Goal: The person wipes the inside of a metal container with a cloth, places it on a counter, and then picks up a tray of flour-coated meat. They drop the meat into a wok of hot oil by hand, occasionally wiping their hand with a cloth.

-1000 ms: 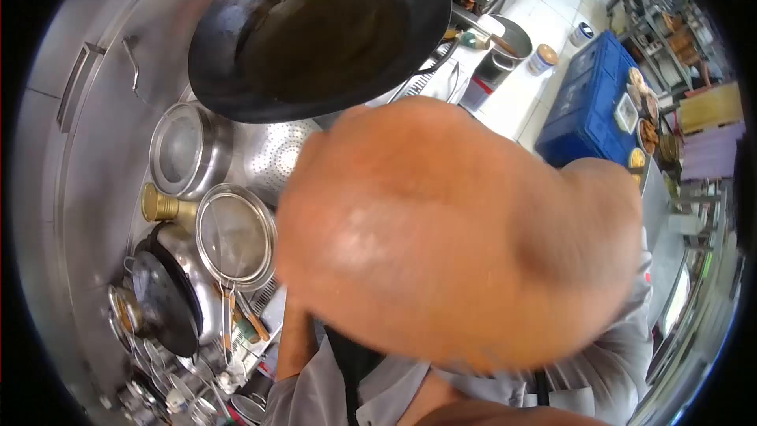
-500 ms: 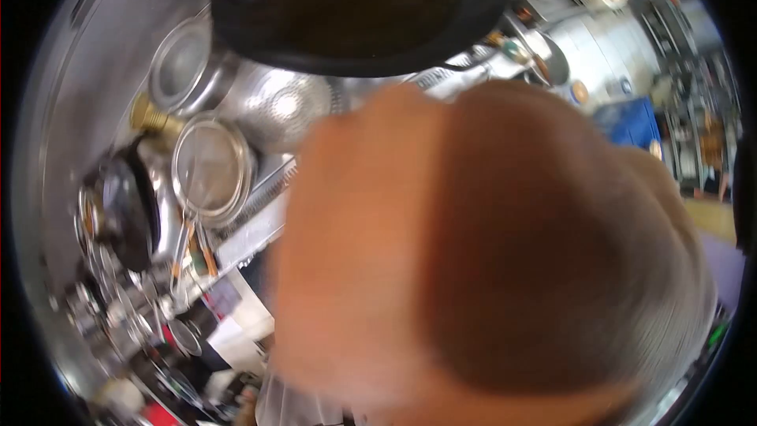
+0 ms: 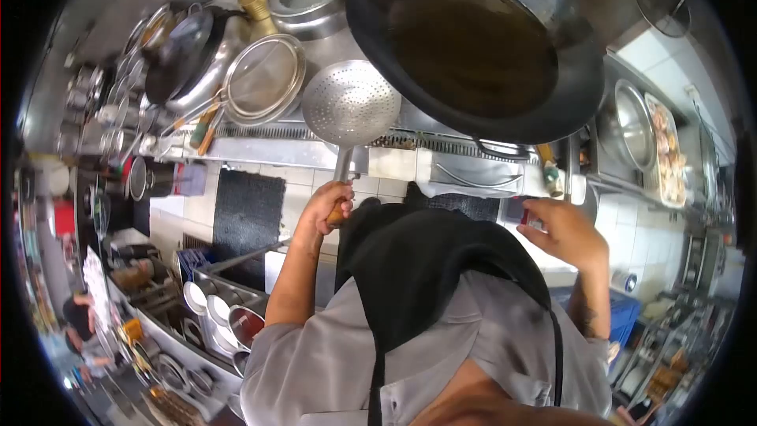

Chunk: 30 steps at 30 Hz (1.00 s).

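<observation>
My left hand (image 3: 330, 207) is wrapped around the wooden handle of a perforated skimmer (image 3: 352, 102). The skimmer's round metal bowl points away from me over the stove edge, left of a big black wok (image 3: 579, 71). Dark oil (image 3: 473, 43) lies in the wok. My right hand (image 3: 564, 230) is raised below the wok's right side, thumb and fingers apart, with nothing visible held in it. A small reddish thing shows by its fingertips; I cannot make out what it is.
Left of the skimmer lie a wire strainer (image 3: 264, 79) and a metal pot (image 3: 310, 0). A steel bowl (image 3: 633, 126) and a tray of food pieces (image 3: 666, 154) stand at the right. Behind me on the left is a counter with white containers (image 3: 221, 312).
A hand that filled much of the view close to the camera has moved away. The view has shifted, and both my hands now show lower down, the left one on the skimmer.
</observation>
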{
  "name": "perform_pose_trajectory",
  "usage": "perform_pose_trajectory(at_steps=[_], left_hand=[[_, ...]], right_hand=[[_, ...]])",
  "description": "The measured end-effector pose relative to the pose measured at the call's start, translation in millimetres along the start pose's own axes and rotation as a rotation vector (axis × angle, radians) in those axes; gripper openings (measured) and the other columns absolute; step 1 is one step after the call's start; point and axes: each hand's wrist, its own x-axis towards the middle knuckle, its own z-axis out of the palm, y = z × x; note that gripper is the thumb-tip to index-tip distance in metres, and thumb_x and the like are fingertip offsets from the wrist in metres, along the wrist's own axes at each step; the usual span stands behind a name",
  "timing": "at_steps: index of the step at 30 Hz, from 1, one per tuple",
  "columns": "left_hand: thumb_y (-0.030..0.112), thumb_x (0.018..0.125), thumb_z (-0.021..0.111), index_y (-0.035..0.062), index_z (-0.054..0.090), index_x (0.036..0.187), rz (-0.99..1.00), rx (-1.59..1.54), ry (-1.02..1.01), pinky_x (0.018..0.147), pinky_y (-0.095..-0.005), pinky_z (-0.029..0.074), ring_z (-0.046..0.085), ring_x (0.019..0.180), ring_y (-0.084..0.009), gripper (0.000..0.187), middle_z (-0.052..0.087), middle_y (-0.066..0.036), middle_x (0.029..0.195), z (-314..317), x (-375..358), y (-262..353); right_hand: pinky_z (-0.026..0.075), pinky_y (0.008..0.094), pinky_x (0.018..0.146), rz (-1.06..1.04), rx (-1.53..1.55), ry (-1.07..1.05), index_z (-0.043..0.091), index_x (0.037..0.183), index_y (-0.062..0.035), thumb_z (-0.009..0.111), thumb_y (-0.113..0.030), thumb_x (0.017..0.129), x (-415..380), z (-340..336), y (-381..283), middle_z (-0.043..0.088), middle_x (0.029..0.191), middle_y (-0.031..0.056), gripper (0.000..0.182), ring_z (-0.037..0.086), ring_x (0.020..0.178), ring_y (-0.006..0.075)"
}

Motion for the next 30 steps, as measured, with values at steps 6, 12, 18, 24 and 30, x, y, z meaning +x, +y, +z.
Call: perform_pose_trajectory(at_steps=[6,12,18,24,30], left_hand=[[0.01,0.078,0.062,-0.0012,0.046,0.115,0.115,0.064,0.142,0.044,-0.0251,0.042,0.049,0.051,-0.0115,0.041,0.049,-0.002,0.072,51.1,-67.8,-37.8],[0.008,0.079,0.063,0.0046,0.047,0.085,0.254,0.349,0.46,0.044,-0.0281,0.043,0.052,0.05,-0.0129,0.017,0.048,-0.002,0.066,77.9,-121.2,-57.1],[0.006,0.08,0.062,0.0017,0.049,0.091,0.372,0.325,0.557,0.042,-0.0291,0.042,0.051,0.047,-0.0134,0.018,0.05,-0.003,0.065,74.2,-147.6,-80.8],[0.003,0.08,0.063,0.0001,0.05,0.103,0.469,0.294,0.67,0.041,-0.0267,0.041,0.05,0.046,-0.0109,0.027,0.051,-0.002,0.064,67.5,-168.3,-105.6],[0.002,0.08,0.063,-0.0018,0.051,0.109,0.514,0.36,0.76,0.054,-0.0238,0.041,0.048,0.062,-0.0073,0.032,0.05,-0.002,0.073,50.6,-172.4,-125.8]], right_hand=[[0.049,0.044,0.073,-0.095,0.173,-0.125,0.063,0.095,-0.002,0.063,-0.021,0.084,36.5,64.3,80.7,0.064,0.082,0.0176,0.022,0.063,0.083,0.0353],[0.047,0.0476,0.071,-0.531,0.11,0.029,0.061,0.089,-0.0025,0.057,-0.014,0.085,131.2,145.0,52.0,0.062,0.08,0.0186,0.013,0.06,0.079,0.0384],[0.047,0.0481,0.067,-0.636,0.21,0.337,0.058,0.083,-0.0017,0.058,-0.015,0.084,235.5,149.1,-73.7,0.063,0.077,0.0165,0.013,0.061,0.075,0.0391],[0.04,0.0337,0.043,-0.216,0.929,0.053,0.063,0.086,0.0009,0.071,-0.023,0.08,333.2,151.7,-152.7,0.063,0.064,0.008,0.026,0.055,0.046,0.0171],[0.03,0.0275,0.034,0.062,1.239,-0.123,0.059,0.082,-0.0007,0.069,-0.019,0.082,349.7,163.7,-203.2,0.06,0.066,0.0077,0.021,0.043,0.041,0.0104]])
